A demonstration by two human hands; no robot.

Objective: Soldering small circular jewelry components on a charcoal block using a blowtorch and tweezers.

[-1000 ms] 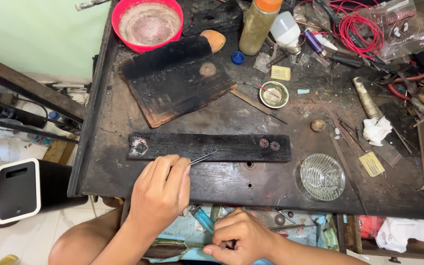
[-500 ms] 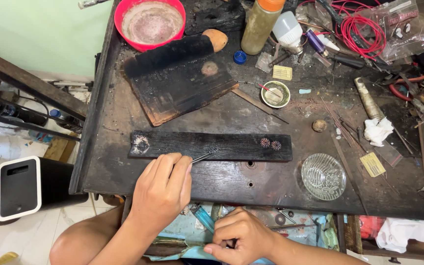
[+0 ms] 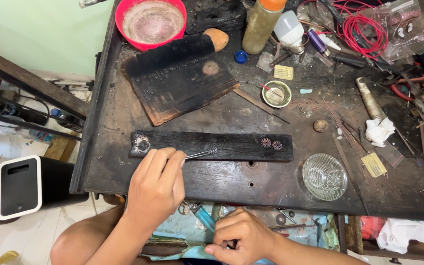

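Your left hand (image 3: 155,189) grips thin tweezers (image 3: 199,154), their tips resting on the charred wooden strip (image 3: 222,145) lying across the surface (image 3: 271,118). Your right hand (image 3: 239,236) is pinched shut below the edge; what it grips is too small to tell. The red bowl (image 3: 150,22) holds pale residue. The small green dish (image 3: 277,93) holds whitish paste. The glass dish (image 3: 325,176) appears empty.

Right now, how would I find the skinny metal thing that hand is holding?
Start at the dark, scorched workbench and find the long charred wooden strip lying across its front. Just below the strip's left half, the left hand pinches thin silvery tweezers, their tips resting on the wood. Unlike the two small round pieces at the strip's right end, the tweezers are long, shiny and held.
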